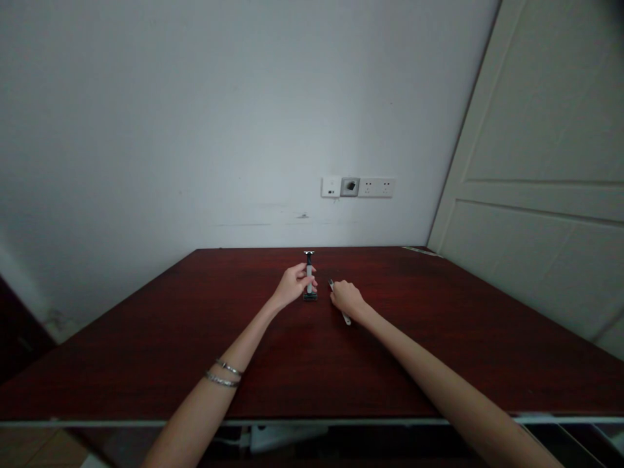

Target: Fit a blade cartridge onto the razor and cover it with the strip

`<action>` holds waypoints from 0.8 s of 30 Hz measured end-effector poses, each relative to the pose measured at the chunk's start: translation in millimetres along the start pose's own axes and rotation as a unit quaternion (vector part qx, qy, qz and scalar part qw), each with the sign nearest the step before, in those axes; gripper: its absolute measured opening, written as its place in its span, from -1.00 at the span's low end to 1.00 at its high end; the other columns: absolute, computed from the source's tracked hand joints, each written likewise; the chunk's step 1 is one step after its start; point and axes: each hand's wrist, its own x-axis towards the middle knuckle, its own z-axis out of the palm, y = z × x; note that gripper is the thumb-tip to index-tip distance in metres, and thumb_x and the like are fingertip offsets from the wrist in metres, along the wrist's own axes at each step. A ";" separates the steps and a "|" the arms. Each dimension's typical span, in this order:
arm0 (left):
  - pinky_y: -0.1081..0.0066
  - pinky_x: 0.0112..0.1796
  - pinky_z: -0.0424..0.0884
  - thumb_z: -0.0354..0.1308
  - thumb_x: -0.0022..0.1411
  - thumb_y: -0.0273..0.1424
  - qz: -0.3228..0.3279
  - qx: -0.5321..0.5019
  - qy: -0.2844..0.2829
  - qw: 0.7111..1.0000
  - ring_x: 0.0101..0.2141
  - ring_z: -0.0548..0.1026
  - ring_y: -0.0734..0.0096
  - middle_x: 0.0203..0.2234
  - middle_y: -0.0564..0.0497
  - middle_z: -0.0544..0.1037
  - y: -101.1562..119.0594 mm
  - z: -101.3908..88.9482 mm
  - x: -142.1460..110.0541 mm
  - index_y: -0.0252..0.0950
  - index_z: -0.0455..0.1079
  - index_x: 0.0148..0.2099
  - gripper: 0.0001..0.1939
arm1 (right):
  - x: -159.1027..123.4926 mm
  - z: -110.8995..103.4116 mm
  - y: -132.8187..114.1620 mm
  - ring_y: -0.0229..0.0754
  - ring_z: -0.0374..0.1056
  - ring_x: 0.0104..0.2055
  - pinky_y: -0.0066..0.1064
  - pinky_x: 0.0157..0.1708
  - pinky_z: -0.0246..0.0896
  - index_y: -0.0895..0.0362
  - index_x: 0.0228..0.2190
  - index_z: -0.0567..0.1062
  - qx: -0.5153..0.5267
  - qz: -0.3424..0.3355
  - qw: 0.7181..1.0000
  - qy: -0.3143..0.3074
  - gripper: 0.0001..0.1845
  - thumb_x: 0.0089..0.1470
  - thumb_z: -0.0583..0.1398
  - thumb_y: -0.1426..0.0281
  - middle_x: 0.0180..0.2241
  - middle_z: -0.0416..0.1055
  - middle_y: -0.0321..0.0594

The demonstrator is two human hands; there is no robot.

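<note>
My left hand (294, 284) is closed round the pale handle of a razor (309, 276). The razor stands upright, its black neck and wide T-shaped head at the top. Directly below the handle is a small dark, see-through base (310, 297); whether the two are joined I cannot tell. To the right, my right hand (347, 298) is closed over a slim tool with a whitish handle (346, 319). Its dark tip sticks out beyond the fingers and its rounded handle end shows under the wrist. The palm hides its middle, so its kind is unclear.
Both hands are over a dark red-brown wooden table (195, 338). Its far edge meets a white wall with a row of sockets (375, 188). A pale panelled door (541, 162) stands at the right. Under the front edge are a white object (287, 439) and a cable.
</note>
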 end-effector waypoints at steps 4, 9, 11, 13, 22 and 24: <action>0.47 -0.52 0.37 0.08 0.08 -0.47 -0.007 0.005 0.003 1.000 -0.56 0.50 0.41 -0.56 0.00 0.48 2.3 0.9 -1.1 -0.39 0.26 -0.20 -0.81 | -0.4 1.6 0.9 0.08 0.41 -0.21 -0.27 -0.30 0.27 0.30 -0.26 0.50 0.002 0.005 1.000 -0.008 -0.69 0.07 0.02 0.44 -0.28 0.45 0.18; 0.49 -0.53 0.36 0.07 0.09 -0.47 -0.008 0.006 0.004 1.000 -0.56 0.50 0.42 -0.56 0.00 0.48 3.4 1.2 -2.0 -0.40 0.26 -0.20 -0.81 | -2.7 4.0 -0.3 0.07 0.41 -0.21 -0.26 -0.30 0.28 0.30 -0.27 0.51 0.002 0.007 1.000 -0.005 -0.66 0.09 -0.01 0.44 -0.28 0.45 0.17; 0.48 -0.53 0.37 0.07 0.09 -0.48 -0.007 0.005 0.003 1.000 -0.56 0.50 0.42 -0.56 0.00 0.48 2.5 0.9 -1.7 -0.40 0.26 -0.20 -0.81 | -2.8 6.1 -0.7 0.07 0.42 -0.22 -0.26 -0.31 0.28 0.29 -0.28 0.51 -0.003 0.005 1.000 0.000 -0.66 0.09 -0.02 0.44 -0.29 0.45 0.15; 0.47 -0.52 0.38 0.07 0.09 -0.48 -0.006 0.003 0.003 1.000 -0.56 0.50 0.42 -0.56 0.00 0.48 1.6 0.6 -1.3 -0.40 0.26 -0.20 -0.82 | -2.8 8.4 -1.0 0.05 0.42 -0.23 -0.27 -0.31 0.28 0.28 -0.28 0.51 -0.008 0.002 1.000 0.003 -0.66 0.09 -0.02 0.44 -0.30 0.46 0.14; 0.49 -0.54 0.36 0.10 0.08 -0.45 -0.002 0.002 0.005 1.000 -0.57 0.50 0.42 -0.56 0.00 0.48 0.7 -1.2 0.1 -0.40 0.26 -0.21 -0.80 | -4.4 4.1 -2.3 0.03 0.42 -0.26 -0.29 -0.34 0.28 0.25 -0.28 0.51 -0.033 -0.012 0.999 0.016 -0.61 0.16 -0.05 0.31 -0.31 0.45 0.10; 0.47 -0.52 0.38 0.11 0.08 -0.44 0.002 -0.002 0.005 1.000 -0.57 0.49 0.43 -0.56 0.00 0.48 -1.4 -2.5 1.1 -0.39 0.26 -0.21 -0.79 | -1.9 -2.6 -2.2 0.01 0.41 -0.24 -0.31 -0.32 0.26 0.24 -0.29 0.50 -0.044 -0.031 0.998 0.025 -0.62 0.17 -0.06 0.33 -0.29 0.43 0.08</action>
